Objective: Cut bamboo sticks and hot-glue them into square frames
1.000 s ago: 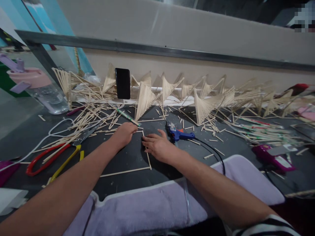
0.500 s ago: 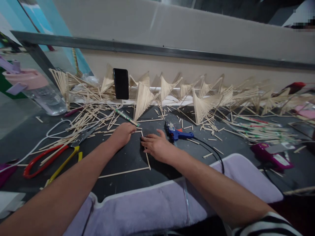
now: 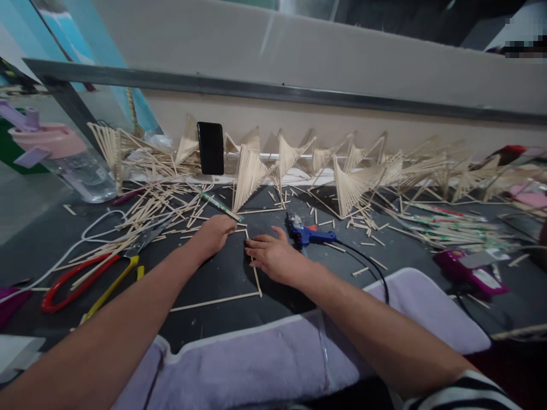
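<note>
Thin wooden sticks form an open-sided frame on the dark table: one stick [image 3: 257, 279] runs under my right hand [image 3: 273, 255], and another stick [image 3: 213, 302] joins it at the near corner. My right hand lies flat with fingers stretched over the first stick. At the far corner my left hand [image 3: 217, 233] is closed, its fingertips pinching a stick [image 3: 241, 228] that meets the frame there. Its finger pads are hidden. Just right of my right hand rests a blue glue gun [image 3: 314, 234], its nozzle pointing away.
Twisted stick models [image 3: 250, 176] line the back, with a phone [image 3: 211, 148] propped among them. Loose sticks [image 3: 145, 210] and red-and-yellow-handled scissors [image 3: 81, 279] lie left, by a water bottle [image 3: 77, 165]. A purple glue gun [image 3: 470, 273] sits right; lilac cloth [image 3: 265, 359] covers the near edge.
Both hands stay in nearly the same place and pose over the frame. The whole view has shifted very slightly downward.
</note>
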The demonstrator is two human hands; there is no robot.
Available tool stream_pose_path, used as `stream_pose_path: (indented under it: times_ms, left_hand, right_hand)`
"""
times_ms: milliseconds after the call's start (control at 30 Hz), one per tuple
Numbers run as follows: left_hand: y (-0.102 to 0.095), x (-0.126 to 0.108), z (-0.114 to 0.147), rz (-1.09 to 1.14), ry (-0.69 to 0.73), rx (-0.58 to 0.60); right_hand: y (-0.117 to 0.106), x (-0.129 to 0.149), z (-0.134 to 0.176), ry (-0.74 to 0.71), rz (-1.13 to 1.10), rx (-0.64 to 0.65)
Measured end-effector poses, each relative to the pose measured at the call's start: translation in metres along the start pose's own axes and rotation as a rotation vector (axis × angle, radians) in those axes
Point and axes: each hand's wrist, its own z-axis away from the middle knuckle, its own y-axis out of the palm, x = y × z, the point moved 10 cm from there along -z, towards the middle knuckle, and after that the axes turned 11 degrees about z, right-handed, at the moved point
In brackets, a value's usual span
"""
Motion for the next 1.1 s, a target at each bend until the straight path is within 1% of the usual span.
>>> stream_pose_path:
  times_ms: [300,600,767,933,1100]
  left_hand:
    - [0.0014,-0.0023,-0.0017,-0.044,0.045,-0.003]
    - [0.0025,0.0016,-0.0015,-0.024,0.078,-0.067]
    - [0.0037,0.0021,-0.0024,0.003,0.082,-0.045]
    - [0.0018,0.0000,-0.0020,0.045,0.092,-0.048]
    - [0.0036,0.0035,-0.0017,0.030,0.080,-0.052]
  right_hand:
    - [0.0018,-0.0008,-0.0012,0.010,0.004,0.019]
    - [0.0008,0.0025,-0.0009,-0.016,0.037,0.036]
    - [-0.0007,0.0032,-0.0007,-0.020,0.028,0.047]
    - [-0.0002,0.0033,-0.0019,-0.018,0.033,0.053]
    - [0.0000,0.0035,-0.0025,-0.007,0.039,0.071]
